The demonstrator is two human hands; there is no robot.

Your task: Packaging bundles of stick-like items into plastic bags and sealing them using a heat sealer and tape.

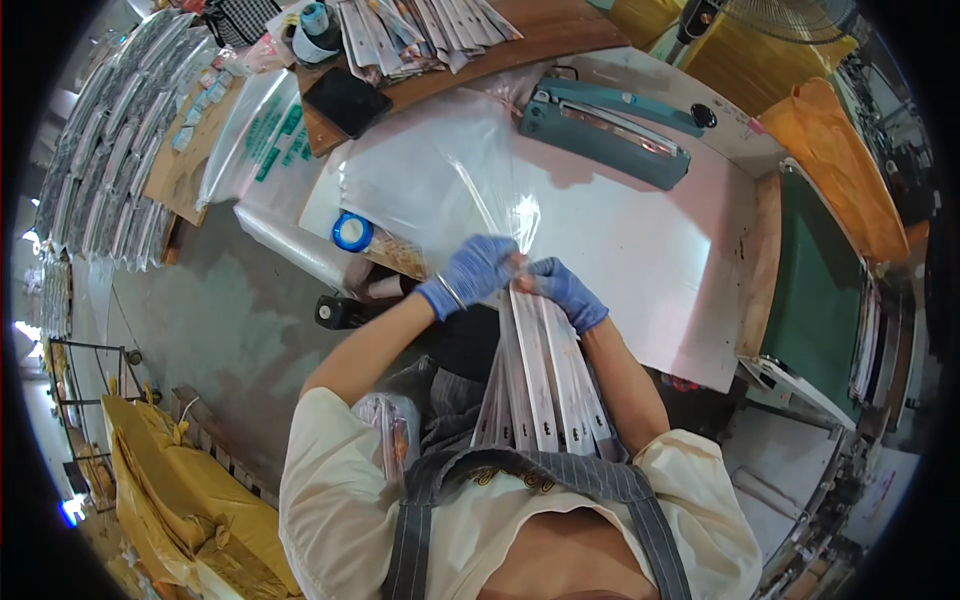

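Observation:
Both of my hands wear blue gloves with the fingertips bare, and they meet at the table's near edge. My left hand is closed in a pinch on the gathered edge of a clear plastic bag, which spreads flat over the white tabletop. Close beside it, my right hand grips the top end of several long, flat white packets. These fan out downward against my striped apron. Glare on the plastic hides exactly where the bag and the packet ends meet.
A grey-green heat sealer stands on the white table. Left of my hands lies a blue-rimmed tape roll. A brown shelf holds a black phone and more packets. Yellow wrapped bundles sit at lower left.

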